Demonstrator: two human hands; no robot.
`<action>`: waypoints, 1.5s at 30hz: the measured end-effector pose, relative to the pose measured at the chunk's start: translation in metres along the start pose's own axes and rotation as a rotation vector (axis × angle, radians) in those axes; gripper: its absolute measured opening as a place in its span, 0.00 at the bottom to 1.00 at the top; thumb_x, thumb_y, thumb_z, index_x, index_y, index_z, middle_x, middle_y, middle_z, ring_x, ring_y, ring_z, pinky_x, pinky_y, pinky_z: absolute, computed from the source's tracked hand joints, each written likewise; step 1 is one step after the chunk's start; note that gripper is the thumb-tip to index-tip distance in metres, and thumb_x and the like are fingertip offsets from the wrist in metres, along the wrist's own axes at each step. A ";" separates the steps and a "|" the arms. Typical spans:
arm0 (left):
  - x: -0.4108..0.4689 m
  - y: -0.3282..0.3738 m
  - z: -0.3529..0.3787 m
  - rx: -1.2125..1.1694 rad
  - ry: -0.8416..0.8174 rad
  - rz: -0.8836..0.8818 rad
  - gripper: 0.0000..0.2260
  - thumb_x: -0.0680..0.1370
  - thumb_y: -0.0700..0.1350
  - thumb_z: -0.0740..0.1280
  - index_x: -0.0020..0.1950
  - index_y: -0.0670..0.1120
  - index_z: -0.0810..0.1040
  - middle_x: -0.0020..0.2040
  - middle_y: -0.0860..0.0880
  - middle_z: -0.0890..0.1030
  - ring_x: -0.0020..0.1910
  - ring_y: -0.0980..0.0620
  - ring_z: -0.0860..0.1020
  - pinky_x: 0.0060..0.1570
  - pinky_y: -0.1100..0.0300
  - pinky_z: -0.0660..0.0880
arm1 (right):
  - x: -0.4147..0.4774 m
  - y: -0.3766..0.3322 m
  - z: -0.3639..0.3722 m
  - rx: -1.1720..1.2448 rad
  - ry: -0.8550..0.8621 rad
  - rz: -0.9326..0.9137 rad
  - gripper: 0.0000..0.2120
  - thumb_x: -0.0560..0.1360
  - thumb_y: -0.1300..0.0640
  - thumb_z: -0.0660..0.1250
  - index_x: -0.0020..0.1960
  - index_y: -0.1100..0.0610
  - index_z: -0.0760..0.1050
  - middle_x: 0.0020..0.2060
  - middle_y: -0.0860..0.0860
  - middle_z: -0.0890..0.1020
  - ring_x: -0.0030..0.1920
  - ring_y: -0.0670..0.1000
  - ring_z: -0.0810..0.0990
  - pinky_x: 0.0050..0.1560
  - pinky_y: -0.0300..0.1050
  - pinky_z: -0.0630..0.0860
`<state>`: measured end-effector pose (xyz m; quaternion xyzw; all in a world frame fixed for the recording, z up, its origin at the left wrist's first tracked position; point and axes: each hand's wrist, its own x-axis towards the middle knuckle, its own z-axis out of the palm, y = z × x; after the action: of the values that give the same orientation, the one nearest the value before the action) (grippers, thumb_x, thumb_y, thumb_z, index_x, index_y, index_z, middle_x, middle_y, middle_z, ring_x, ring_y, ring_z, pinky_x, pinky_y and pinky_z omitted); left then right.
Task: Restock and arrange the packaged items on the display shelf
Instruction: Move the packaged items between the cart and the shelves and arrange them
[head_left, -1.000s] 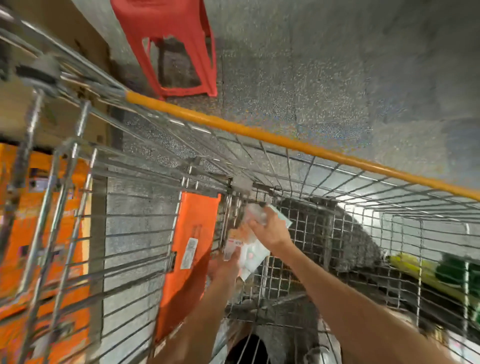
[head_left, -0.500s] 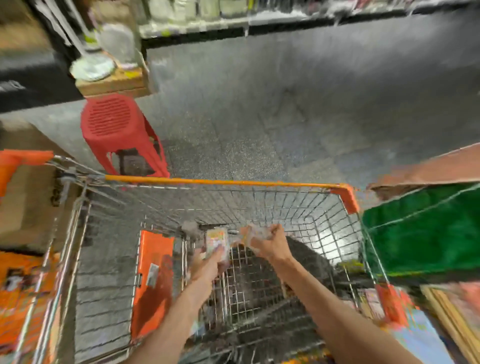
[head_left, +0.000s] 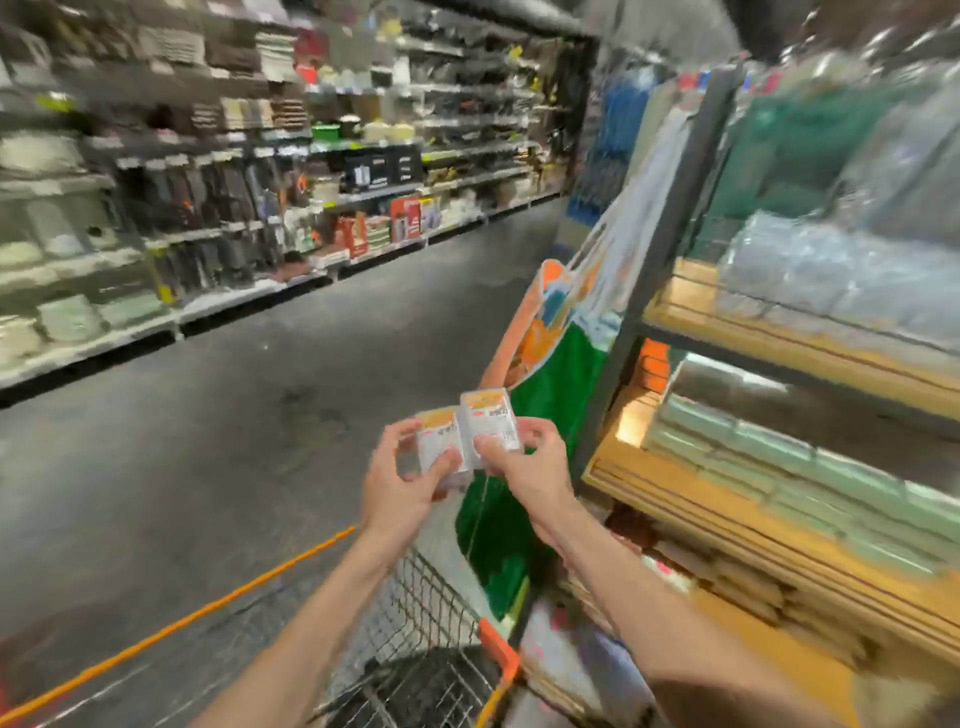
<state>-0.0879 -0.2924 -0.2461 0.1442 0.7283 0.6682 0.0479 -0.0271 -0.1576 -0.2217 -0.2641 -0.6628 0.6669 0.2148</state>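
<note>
Display shelf (head_left: 769, 525), right: slatted wooden boards, dark metal upright; flat pale-green packs (head_left: 779, 457) stacked on its middle board. Wire-mesh cart (head_left: 415, 644), orange rim, below; contents blurred. Two glossy rectangular packets, touching, above the cart's right corner, off the shelf: left hand (head_left: 397, 486) grips the left packet (head_left: 439, 447), right hand (head_left: 532, 470) grips the right packet (head_left: 491, 418).

Dim indoor light — heavy motion blur, edges smeared.

Cart (head_left: 436, 649) left of shelf (head_left: 779, 525), below packets (head_left: 467, 436).
</note>
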 end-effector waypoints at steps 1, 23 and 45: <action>0.009 0.027 0.027 -0.014 -0.095 0.071 0.21 0.69 0.43 0.77 0.58 0.53 0.74 0.54 0.53 0.79 0.47 0.60 0.80 0.39 0.66 0.78 | 0.007 -0.018 -0.030 -0.011 0.118 -0.052 0.21 0.67 0.55 0.78 0.53 0.55 0.71 0.45 0.49 0.79 0.44 0.51 0.82 0.48 0.49 0.81; -0.047 0.261 0.443 0.688 -0.464 1.276 0.37 0.74 0.72 0.41 0.73 0.51 0.63 0.65 0.49 0.77 0.65 0.46 0.70 0.59 0.49 0.67 | -0.012 -0.166 -0.472 -0.285 1.043 -0.171 0.23 0.67 0.38 0.72 0.51 0.53 0.71 0.48 0.51 0.79 0.50 0.53 0.79 0.55 0.52 0.76; -0.029 0.265 0.486 1.047 -0.448 1.194 0.34 0.77 0.68 0.47 0.75 0.47 0.60 0.71 0.47 0.67 0.70 0.47 0.62 0.64 0.45 0.62 | 0.023 -0.160 -0.503 -0.655 0.915 -0.173 0.35 0.74 0.36 0.62 0.70 0.59 0.60 0.67 0.57 0.68 0.65 0.58 0.69 0.59 0.52 0.69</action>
<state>0.1059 0.1828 -0.0379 0.6404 0.7196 0.1108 -0.2446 0.2652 0.2496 -0.0543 -0.5238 -0.6937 0.2242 0.4407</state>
